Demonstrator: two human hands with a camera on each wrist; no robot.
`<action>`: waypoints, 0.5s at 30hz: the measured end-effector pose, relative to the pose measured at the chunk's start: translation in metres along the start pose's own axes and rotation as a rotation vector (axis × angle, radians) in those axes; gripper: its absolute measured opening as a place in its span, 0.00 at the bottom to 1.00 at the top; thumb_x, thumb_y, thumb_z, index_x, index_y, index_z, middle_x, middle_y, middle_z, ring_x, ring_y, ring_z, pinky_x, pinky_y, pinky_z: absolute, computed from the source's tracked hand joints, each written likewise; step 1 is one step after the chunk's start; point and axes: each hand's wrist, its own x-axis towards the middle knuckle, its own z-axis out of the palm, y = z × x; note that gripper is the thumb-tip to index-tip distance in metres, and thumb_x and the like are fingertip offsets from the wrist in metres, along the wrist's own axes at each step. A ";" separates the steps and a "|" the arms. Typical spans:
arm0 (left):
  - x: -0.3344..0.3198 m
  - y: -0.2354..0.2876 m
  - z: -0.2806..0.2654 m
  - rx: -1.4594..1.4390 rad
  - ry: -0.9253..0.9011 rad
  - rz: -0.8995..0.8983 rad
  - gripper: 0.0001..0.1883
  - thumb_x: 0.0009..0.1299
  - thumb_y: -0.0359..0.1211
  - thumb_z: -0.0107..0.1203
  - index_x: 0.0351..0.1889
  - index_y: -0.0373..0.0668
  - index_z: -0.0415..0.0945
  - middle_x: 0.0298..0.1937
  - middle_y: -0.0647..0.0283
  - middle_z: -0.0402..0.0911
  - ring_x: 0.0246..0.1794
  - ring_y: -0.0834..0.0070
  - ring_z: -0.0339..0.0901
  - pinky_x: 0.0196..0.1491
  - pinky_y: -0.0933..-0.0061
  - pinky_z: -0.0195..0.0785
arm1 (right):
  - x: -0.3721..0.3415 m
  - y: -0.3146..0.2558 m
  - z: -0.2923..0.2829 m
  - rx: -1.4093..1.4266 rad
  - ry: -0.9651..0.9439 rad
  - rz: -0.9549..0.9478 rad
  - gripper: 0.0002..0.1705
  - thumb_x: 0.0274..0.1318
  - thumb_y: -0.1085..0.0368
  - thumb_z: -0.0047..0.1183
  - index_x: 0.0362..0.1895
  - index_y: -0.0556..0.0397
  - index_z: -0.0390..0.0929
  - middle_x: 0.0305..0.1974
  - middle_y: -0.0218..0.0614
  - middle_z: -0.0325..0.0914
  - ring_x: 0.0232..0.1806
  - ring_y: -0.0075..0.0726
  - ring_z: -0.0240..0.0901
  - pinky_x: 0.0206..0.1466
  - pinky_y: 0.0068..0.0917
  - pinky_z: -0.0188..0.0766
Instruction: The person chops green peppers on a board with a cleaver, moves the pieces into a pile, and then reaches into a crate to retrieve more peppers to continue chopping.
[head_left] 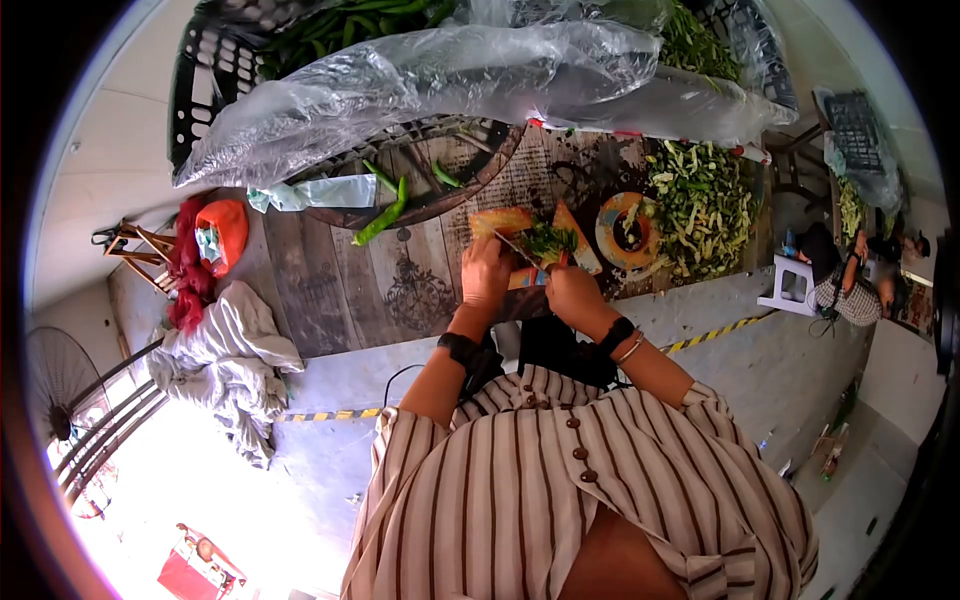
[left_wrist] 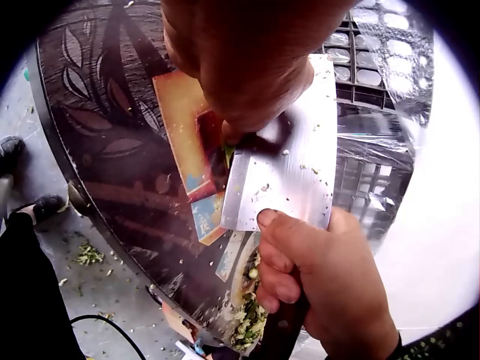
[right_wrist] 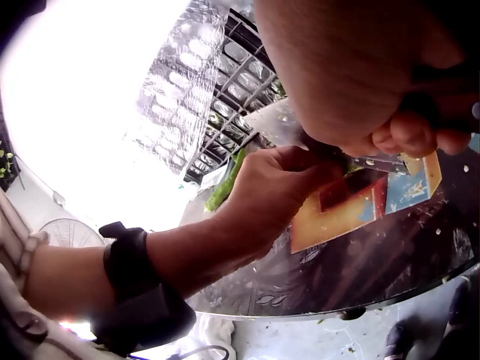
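Observation:
In the head view, the left hand (head_left: 485, 272) is at the left part of a patterned orange-and-blue board (head_left: 500, 221), beside chopped greens (head_left: 549, 241). Its thumb and fingers pinch a small green pepper piece (left_wrist: 228, 154), mostly hidden by the fingers. The right hand (head_left: 577, 298) grips the dark handle of a broad cleaver (left_wrist: 300, 184), thumb on the blade. Small bits cling to the blade, which lies close beside the left fingertips. In the right wrist view, the left hand (right_wrist: 262, 187) reaches in from the left, under the right hand (right_wrist: 352, 82).
Whole green peppers (head_left: 385, 222) lie on the wooden-pattern table (head_left: 330, 290) at left. A round patterned board (head_left: 611, 222) and a heap of cut pieces (head_left: 703, 205) are at right. Plastic-covered crates (head_left: 420, 85) stand behind. Grey cloth (head_left: 230, 345) hangs at the left edge.

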 end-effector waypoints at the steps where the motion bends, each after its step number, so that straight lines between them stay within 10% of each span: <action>1: 0.000 0.001 -0.001 -0.001 -0.004 0.001 0.07 0.51 0.28 0.56 0.25 0.40 0.68 0.30 0.57 0.70 0.35 0.56 0.69 0.39 0.60 0.61 | 0.001 -0.001 -0.001 0.002 0.001 0.004 0.08 0.46 0.68 0.47 0.24 0.62 0.73 0.21 0.56 0.73 0.25 0.58 0.72 0.31 0.46 0.70; 15: -0.001 -0.003 -0.001 0.007 -0.046 0.002 0.05 0.51 0.28 0.56 0.25 0.41 0.71 0.30 0.59 0.71 0.34 0.58 0.69 0.39 0.60 0.62 | 0.023 -0.008 0.011 0.078 -0.005 0.011 0.10 0.45 0.69 0.48 0.18 0.63 0.72 0.19 0.56 0.70 0.22 0.59 0.71 0.27 0.45 0.69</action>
